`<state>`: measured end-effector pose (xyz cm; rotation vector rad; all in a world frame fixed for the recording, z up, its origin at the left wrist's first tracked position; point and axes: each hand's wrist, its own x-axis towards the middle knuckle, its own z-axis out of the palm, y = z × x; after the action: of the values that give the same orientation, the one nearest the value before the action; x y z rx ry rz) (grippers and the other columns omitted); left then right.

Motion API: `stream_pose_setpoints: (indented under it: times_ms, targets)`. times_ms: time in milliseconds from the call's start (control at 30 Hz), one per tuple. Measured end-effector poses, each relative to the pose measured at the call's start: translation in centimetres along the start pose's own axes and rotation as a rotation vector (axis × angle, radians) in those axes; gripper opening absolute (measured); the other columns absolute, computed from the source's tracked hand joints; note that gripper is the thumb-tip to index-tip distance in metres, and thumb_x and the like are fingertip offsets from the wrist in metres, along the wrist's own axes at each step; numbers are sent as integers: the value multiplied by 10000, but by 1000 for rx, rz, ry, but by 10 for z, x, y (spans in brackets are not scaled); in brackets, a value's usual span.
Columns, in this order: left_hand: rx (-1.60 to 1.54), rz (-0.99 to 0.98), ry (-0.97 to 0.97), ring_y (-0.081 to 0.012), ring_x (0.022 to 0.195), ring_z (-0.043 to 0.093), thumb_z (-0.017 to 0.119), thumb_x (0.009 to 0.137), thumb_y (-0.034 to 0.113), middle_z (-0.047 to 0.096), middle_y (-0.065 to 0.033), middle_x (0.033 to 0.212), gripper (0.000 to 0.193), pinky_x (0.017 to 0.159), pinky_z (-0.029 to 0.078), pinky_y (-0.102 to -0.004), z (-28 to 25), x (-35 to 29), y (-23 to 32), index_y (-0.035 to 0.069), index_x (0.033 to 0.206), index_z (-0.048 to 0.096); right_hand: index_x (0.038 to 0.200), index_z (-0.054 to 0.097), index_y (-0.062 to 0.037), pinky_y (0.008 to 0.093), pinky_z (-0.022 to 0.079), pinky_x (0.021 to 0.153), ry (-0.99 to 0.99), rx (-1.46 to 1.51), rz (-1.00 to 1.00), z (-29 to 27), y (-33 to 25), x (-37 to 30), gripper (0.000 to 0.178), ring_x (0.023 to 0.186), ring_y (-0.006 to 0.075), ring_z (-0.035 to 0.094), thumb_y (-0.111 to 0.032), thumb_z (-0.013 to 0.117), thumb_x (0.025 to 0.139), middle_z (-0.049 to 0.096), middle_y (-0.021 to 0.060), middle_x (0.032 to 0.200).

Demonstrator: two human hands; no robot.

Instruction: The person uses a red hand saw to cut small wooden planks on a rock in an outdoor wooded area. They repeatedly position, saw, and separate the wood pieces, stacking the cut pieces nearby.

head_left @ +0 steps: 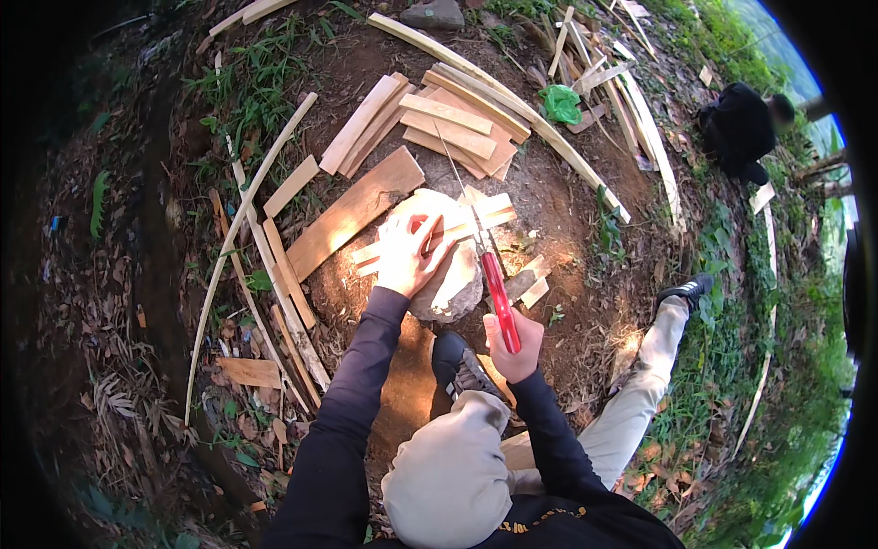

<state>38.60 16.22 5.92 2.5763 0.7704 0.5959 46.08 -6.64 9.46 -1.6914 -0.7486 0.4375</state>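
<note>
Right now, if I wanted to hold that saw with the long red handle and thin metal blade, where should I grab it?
Probably best around the long red handle, coming from the near side, at the picture's bottom. The handle's end points that way, and its narrow shape suits wrapping: the right grip holds it there. The thin metal blade points away.

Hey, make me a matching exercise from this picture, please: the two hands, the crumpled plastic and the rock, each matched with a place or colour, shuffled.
1. Left hand
2. Right hand
3. Crumpled plastic
4. Rock

A. Underneath the wooden strip
B. Bright green
C. Holding the wooden strip from above
D. Around the red saw handle

Right pairs: 1-C, 2-D, 3-B, 4-A.
</note>
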Motion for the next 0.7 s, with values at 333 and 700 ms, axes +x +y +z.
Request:
stream_pose_setpoints:
  times_ms: [333,700]
  targets:
    - [-7,-9,31,-293,1076,565,738,860,409,623,-91,1125,456,944,434,-431,4,5,5,126,1209,663,773,579,-1,273,419,502,-37,312,74,-18,3,5,352,497,101,495,-231,514,1032,523,12,586]
    - [-314,-162,-5,-275,1052,568,785,816,414,612,-84,1109,460,963,404,-431,12,2,-6,147,1178,692,795,599,-4,356,353,453,-11,-13,-132,-4,-4,15,207,413,243,484,-133,596,957,456,113,529]
